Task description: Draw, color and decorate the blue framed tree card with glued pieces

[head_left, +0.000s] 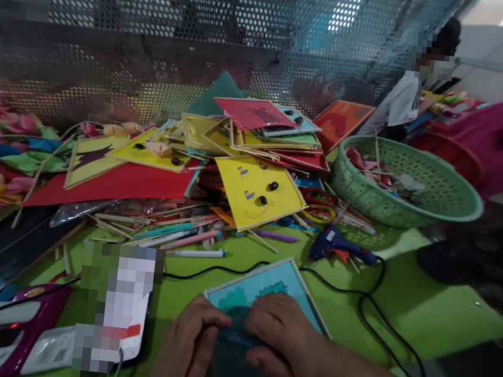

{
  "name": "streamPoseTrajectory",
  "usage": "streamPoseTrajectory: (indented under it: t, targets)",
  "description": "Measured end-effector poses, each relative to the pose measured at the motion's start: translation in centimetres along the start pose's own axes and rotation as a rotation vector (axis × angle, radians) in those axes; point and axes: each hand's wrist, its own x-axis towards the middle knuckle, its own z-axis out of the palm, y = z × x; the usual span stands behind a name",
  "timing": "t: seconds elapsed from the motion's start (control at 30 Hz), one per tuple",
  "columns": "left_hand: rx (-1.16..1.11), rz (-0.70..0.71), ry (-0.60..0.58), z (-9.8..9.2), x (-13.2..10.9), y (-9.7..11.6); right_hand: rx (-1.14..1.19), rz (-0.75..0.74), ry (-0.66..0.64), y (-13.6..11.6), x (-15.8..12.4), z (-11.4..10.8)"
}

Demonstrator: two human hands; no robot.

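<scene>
In the head view, a light-blue rectangular card edged with pale thin sticks (247, 293) is seen beneath and just beyond the fingers of the left hand (193, 338) and the right hand (285, 339). A dark teal piece (236, 326) is touched by the curled fingers of both hands; whether it is pinched cannot be told. Beyond the fingers, to the right, a dark-blue plastic glue gun (339, 244) is noted.

Rectangular light-blue paper card (298, 292) is patterned with teal scalloped shapes (234, 298), edged in cream wooden strips (312, 298); lime-green desk (444, 323); round pale-green plastic basket (448, 200), dotted with holes.
</scene>
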Motion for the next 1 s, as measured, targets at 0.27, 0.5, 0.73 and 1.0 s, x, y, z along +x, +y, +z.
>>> streamPoseTrajectory:
  t: [0.27, 0.5, 0.73, 1.0]
  targets:
    - [-0.071, 0.107, 0.016, 0.2, 0.0, 0.8, 0.066, 0.028, 0.058, -0.5, 0.2, -0.4]
    - [-0.249, -0.063, 0.180, 0.6, -0.6, 1.0, 0.071, 0.126, 0.213, 1.1, -0.7, -1.5]
    - [-0.149, 0.023, -0.005, 0.3, -0.3, 1.3, -0.166, 0.266, 0.198, 2.4, 1.2, -3.4]
    - [0.150, 0.451, -0.238, 4.3, -0.1, -1.8, -0.409, 0.181, 0.121, 5.8, 4.9, -2.3]
